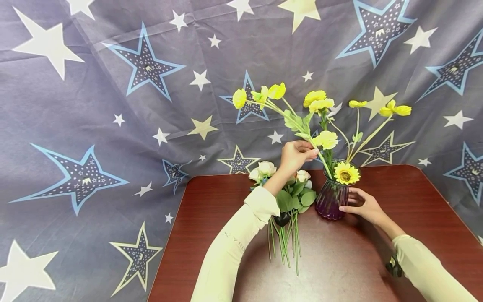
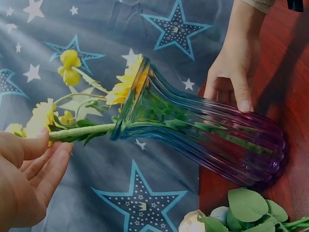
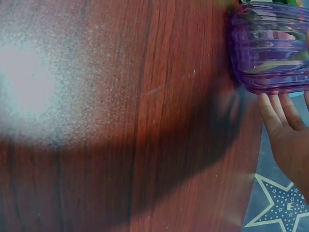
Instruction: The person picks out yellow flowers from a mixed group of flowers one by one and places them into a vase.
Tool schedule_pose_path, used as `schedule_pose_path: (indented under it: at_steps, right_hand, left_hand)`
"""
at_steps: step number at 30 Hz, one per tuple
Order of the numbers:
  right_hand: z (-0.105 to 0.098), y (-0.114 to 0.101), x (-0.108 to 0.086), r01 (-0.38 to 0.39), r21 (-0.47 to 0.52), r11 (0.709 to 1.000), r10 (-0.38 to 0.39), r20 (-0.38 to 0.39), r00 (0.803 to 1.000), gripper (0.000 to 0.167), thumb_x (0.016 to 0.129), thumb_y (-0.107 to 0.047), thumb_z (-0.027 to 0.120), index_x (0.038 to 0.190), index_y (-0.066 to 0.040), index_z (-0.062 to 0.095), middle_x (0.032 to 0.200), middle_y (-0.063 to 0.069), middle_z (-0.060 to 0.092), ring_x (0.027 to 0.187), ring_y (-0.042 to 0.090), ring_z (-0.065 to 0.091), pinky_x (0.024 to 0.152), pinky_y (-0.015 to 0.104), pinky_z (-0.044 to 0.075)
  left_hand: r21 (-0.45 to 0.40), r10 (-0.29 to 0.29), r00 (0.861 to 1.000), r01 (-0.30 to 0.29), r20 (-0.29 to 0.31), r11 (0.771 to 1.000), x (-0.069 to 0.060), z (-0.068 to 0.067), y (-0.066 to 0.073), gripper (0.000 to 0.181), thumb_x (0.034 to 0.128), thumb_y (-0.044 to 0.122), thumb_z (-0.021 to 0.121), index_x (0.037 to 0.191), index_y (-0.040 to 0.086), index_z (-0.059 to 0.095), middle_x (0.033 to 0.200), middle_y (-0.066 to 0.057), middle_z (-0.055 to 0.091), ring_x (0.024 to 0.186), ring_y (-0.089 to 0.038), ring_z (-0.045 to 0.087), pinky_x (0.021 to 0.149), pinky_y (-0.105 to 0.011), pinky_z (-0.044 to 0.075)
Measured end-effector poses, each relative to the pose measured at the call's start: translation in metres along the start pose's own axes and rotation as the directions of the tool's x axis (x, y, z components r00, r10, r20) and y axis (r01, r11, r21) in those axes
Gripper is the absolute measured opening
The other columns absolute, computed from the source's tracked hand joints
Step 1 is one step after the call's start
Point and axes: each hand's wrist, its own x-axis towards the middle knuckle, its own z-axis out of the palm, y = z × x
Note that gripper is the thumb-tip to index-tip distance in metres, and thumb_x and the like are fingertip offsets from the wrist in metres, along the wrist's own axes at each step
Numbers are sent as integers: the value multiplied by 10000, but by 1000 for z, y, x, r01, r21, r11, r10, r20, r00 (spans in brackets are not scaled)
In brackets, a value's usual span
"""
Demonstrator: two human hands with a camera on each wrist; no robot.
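Note:
A ribbed glass vase (image 1: 332,200), purple at the base and bluish at the rim, stands upright near the table's back edge. Its mouth holds several yellow flowers and a sunflower (image 1: 346,173). My left hand (image 1: 297,156) pinches a long green flower stem (image 2: 82,131) between thumb and fingers just above the rim. This stem leans left, bears yellow blooms (image 1: 260,96) at its top, and its lower end is inside the vase. With thumb and fingers spread, my right hand (image 1: 364,205) holds the vase's right side low down; the right wrist view shows its fingertips against the glass.
Left of the vase lies a bunch of pale roses (image 1: 267,168) with green leaves, stems toward me, partly behind my left forearm. The reddish-brown table (image 1: 415,209) ends against a grey star-patterned cloth (image 1: 203,42).

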Motion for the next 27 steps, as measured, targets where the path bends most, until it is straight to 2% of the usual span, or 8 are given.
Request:
schedule_pose_path:
  at_steps: [3, 9, 15, 16, 19, 22, 23, 27]
  right_hand:
    - [0, -2, 0, 1, 0, 1000, -1, -2, 1000, 646, 846, -102, 836, 1377, 33, 493, 1064, -321, 616, 986, -128, 621, 849, 107, 545]
    - [-1, -5, 0, -8, -14, 1000, 8, 5, 1000, 685, 849, -110, 835, 1400, 66, 466, 1058, -319, 607, 983, -137, 611, 846, 107, 543]
    - [-3, -7, 0, -15, -57, 998, 15, 13, 1000, 691, 856, -153, 836, 1405, 53, 470, 1083, -292, 602, 991, -152, 595, 853, 114, 541]
    - [-4, -8, 0, -13, -60, 998, 15, 17, 1000, 691, 857, -152, 835, 1407, 53, 469, 1105, -256, 618, 996, -151, 594, 856, 116, 541]
    - [-5, -10, -1, -2, -79, 997, 4, 29, 1000, 696, 861, -140, 829, 1417, 63, 464, 1217, -25, 675, 1001, -147, 587, 855, 120, 541]
    - [-7, -12, -3, 9, -95, 995, -6, 34, 999, 702, 865, -126, 822, 1428, 74, 453, 1293, 155, 643, 1001, -147, 582, 846, 119, 540]
    - [-8, -12, -4, 12, -96, 995, -9, 32, 999, 700, 865, -122, 821, 1425, 78, 452, 1284, 144, 649, 1000, -147, 582, 841, 121, 543]
    - [-11, -14, -6, 36, -48, 998, -34, 35, 999, 677, 875, -79, 800, 1418, 96, 435, 1169, -133, 650, 1012, -124, 605, 826, 147, 572]
  left_hand:
    - [12, 9, 1000, -9, 10, 1000, -1, -1, -1, 188, 885, 58, 789, 1005, -79, 743, 926, -248, 762, 854, -378, 766, 730, -360, 656]
    - [17, 9, 999, -10, 32, 1000, -3, -2, -3, 179, 889, 58, 784, 1007, -73, 752, 942, -246, 762, 873, -396, 759, 786, -447, 648]
    - [21, -11, 999, 11, 42, 1000, -5, -5, -6, 176, 897, 62, 776, 1024, -58, 758, 968, -238, 766, 890, -405, 758, 694, -278, 645]
    - [21, -14, 999, 13, 43, 1000, -5, -6, -6, 177, 897, 65, 776, 1026, -54, 759, 969, -236, 767, 887, -403, 758, 683, -263, 641]
    - [28, -20, 999, 19, 43, 999, -6, -6, -8, 182, 897, 81, 780, 1028, -44, 763, 963, -223, 771, 877, -394, 760, 674, -262, 639]
    - [38, -34, 999, 32, 40, 999, -9, -6, -9, 188, 895, 98, 786, 1031, -31, 767, 959, -210, 775, 881, -400, 758, 670, -260, 639]
    - [40, -40, 998, 39, 41, 998, -9, -6, -10, 190, 897, 98, 785, 1035, -30, 766, 963, -210, 775, 887, -404, 757, 670, -258, 638]
    - [36, -56, 997, 54, 54, 998, -12, -7, -13, 187, 906, 85, 775, 1051, -31, 760, 982, -221, 771, 907, -419, 751, 677, -254, 637]
